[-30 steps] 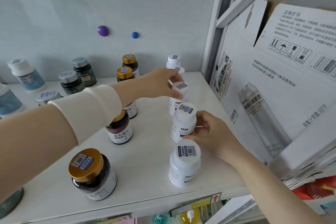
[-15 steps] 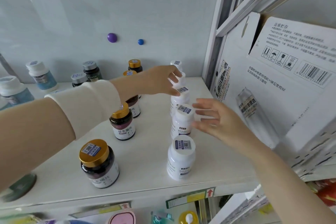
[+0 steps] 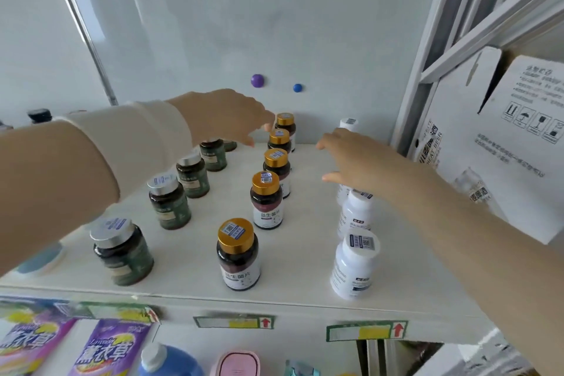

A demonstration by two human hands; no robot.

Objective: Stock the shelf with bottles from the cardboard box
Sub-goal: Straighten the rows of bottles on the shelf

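Observation:
The white shelf (image 3: pixel 305 284) carries three rows of bottles. On the right stand white bottles, the nearest (image 3: pixel 354 265) by the front edge. Gold-capped dark bottles (image 3: pixel 266 203) form the middle row, and silver-capped green-labelled bottles (image 3: pixel 122 252) the left row. My left hand (image 3: pixel 225 116) reaches across above the shelf's back, fingers apart, holding nothing, close to the farthest gold-capped bottles. My right hand (image 3: pixel 357 159) hovers open over the white row and hides part of it. The white cardboard box (image 3: pixel 503 143) stands at the right, outside the shelf frame.
A grey metal upright (image 3: pixel 427 64) separates the shelf from the box. Two magnets, purple (image 3: pixel 257 80) and blue (image 3: pixel 297 87), stick to the back wall. Price tags (image 3: pixel 366 330) line the shelf's front edge; purple packets (image 3: pixel 106 348) and a blue jug sit on the shelf below.
Both hands let go of the white bottles and lifted. The left hand moved back and left toward the gold-capped row. The view shifted left, showing the silver-capped row.

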